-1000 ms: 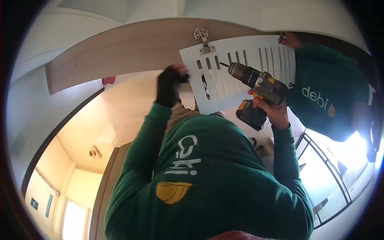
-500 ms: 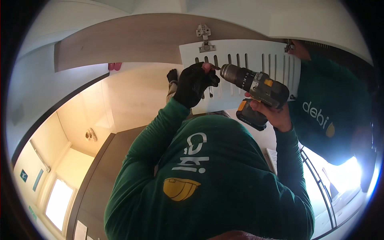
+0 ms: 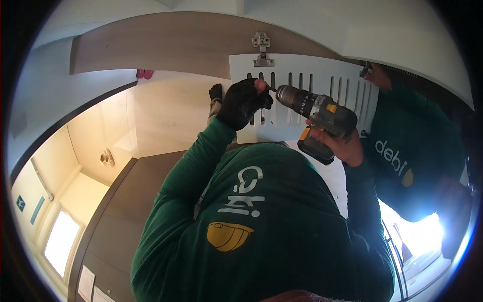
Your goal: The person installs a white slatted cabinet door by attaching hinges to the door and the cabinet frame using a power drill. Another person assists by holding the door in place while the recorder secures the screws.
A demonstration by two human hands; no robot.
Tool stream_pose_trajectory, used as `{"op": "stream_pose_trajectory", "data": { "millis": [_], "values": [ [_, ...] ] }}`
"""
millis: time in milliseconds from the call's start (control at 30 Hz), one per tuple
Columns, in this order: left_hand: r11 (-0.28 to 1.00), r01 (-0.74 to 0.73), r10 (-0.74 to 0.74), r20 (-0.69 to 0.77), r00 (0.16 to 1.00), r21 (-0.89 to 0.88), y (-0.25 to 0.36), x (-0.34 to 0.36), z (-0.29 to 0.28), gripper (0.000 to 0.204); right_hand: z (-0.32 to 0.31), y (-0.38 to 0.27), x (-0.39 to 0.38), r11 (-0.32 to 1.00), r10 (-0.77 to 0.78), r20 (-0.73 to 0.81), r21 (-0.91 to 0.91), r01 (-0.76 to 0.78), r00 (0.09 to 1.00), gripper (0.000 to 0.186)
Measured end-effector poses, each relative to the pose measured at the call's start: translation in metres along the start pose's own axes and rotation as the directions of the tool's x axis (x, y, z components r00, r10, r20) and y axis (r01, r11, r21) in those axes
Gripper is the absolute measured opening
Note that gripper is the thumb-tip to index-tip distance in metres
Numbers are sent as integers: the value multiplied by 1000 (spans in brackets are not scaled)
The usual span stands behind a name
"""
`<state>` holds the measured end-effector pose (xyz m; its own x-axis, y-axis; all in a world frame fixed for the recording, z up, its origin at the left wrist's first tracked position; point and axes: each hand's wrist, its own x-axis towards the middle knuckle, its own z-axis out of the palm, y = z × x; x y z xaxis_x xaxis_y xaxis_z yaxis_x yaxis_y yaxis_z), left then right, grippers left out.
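My right hand (image 3: pixel 347 147) is wrapped round the grip of a cordless drill (image 3: pixel 329 115), its chuck pointing left. My left hand (image 3: pixel 244 104), in a black glove with bare fingertips, is closed in a pinch at the tip of the short dark bit (image 3: pixel 272 89). Anything small between those fingertips is too tiny to make out. Just beyond both hands lies a white slotted panel (image 3: pixel 322 65). A metal hinge (image 3: pixel 262 49) joins its far left edge to a brown board (image 3: pixel 176 43).
At the right, a person in a green shirt (image 3: pixel 420 131) has a hand (image 3: pixel 378 78) by a second hinge (image 3: pixel 366 69) at the panel's far right corner. A dark-gloved hand or dark-covered foot (image 3: pixel 215 92) shows left of the panel. A brown surface (image 3: pixel 136 201) stands at lower left.
The drill and both hands have shifted slightly left in the picture, while the panel and hinge sit slightly lower and right. The pinch at the bit and the hold on the drill are unchanged.
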<state>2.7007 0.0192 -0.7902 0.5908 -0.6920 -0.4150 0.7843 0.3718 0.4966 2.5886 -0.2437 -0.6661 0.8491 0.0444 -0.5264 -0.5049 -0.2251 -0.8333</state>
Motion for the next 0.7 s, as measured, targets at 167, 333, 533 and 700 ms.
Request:
{"op": "stream_pose_trajectory", "data": {
  "millis": [167, 333, 533, 700],
  "values": [
    [896, 3, -71, -135, 988, -444, -45, 11, -15, 27, 25, -23, 14, 987, -93, -50, -136, 86, 994, 64],
    [571, -273, 550, -115, 827, 774, -67, 30, -25, 25, 51, -32, 31, 918, -110, -52, -388, 81, 993, 82],
    [894, -273, 391, -324, 861, 355, -68, 58, -39, 26, 62, -41, 63, 797, -150, -30, -595, 103, 988, 86],
    [798, -330, 531, -329, 781, 505, -69, 64, -36, 23, 64, -43, 81, 755, -154, -22, -647, 103, 988, 84]
  ]
}}
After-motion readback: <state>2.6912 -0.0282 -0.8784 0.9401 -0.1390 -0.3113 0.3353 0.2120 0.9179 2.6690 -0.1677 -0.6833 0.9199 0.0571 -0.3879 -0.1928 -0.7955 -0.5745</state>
